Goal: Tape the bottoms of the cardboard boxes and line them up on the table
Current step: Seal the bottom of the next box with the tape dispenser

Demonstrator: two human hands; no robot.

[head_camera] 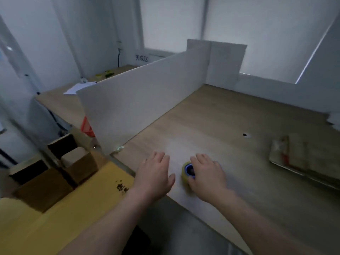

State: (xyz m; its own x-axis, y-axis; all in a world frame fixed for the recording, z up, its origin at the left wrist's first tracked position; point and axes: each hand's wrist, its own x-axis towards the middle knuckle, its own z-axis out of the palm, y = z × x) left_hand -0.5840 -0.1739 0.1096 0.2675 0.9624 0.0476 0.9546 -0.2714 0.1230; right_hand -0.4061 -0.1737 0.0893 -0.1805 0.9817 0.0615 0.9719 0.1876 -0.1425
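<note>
Right hand (207, 173) is resting loosely on the tape (186, 172), left hand (154, 173) hovering open just left of it, as flat boxes (294, 157) well right of it are apparently awaiting taping, none yet lined up.

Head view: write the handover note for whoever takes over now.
Left hand: open, flat at the table edge, holding nothing.
Right hand: rests on the tape roll; grip unclear.
Flat cardboard lies on the table's right side; open boxes stand left, off the table.
Done: no box stands on the table.
Left: tape bottoms, line boxes up.
</note>
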